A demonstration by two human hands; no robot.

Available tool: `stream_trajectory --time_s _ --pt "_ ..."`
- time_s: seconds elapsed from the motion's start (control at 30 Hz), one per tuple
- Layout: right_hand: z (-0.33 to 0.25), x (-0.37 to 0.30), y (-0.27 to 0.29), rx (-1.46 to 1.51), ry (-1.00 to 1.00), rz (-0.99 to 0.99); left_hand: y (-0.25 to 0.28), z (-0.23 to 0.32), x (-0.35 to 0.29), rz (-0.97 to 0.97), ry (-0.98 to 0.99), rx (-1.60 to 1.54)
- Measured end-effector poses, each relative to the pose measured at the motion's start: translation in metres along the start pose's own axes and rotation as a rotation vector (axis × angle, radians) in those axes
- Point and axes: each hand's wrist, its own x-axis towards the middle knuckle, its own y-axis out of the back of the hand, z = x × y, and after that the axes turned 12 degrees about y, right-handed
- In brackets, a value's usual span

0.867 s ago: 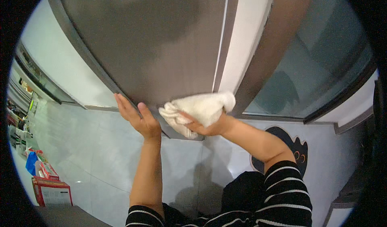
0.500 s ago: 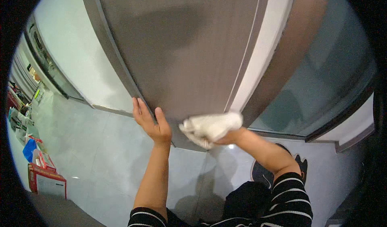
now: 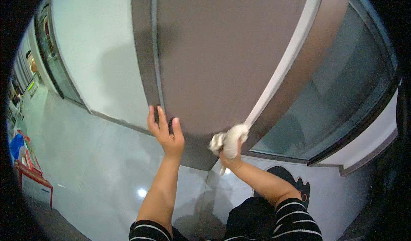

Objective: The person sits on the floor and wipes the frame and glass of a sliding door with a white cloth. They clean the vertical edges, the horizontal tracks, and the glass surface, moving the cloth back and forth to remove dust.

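Grey-brown door (image 3: 231,57) stands upright before us and takes up most of the far middle. We note a white wall (image 3: 94,48) to its left, and to its right a white strip (image 3: 295,48) followed by a glass panel (image 3: 355,74) in a brown frame. On the near right, a dark mat (image 3: 284,172) lies partly behind the right forearm. At the far left edge we record a red-edged box (image 3: 36,185) with a blue item (image 3: 17,146) just beyond it.

We find the door's lower edge meeting the right edge in a corner just below the hands. Pale tiled floor (image 3: 98,155) extends left and toward us from that edge.

Our left hand (image 3: 168,136) is raised at the door's left edge, fingers spread and pointing far; we cannot tell how firmly they press. Our right hand (image 3: 231,156) grips a bunched white cloth (image 3: 235,138) at the lower right of the door, beside the white strip. Both forearms reach forward from black-and-white striped sleeves (image 3: 295,221).
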Motion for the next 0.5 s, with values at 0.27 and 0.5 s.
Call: stream_trajectory --time_s 0.27,0.5 --pt "-0.175 0.144 -0.091 -1.483 1.125 0.047 0.013 0.0 0.005 -0.001 0.035 0.026" --pt "-0.293 0.234 -0.144 -1.588 1.173 0.077 0.008 0.002 0.003 0.031 0.068 -0.015"
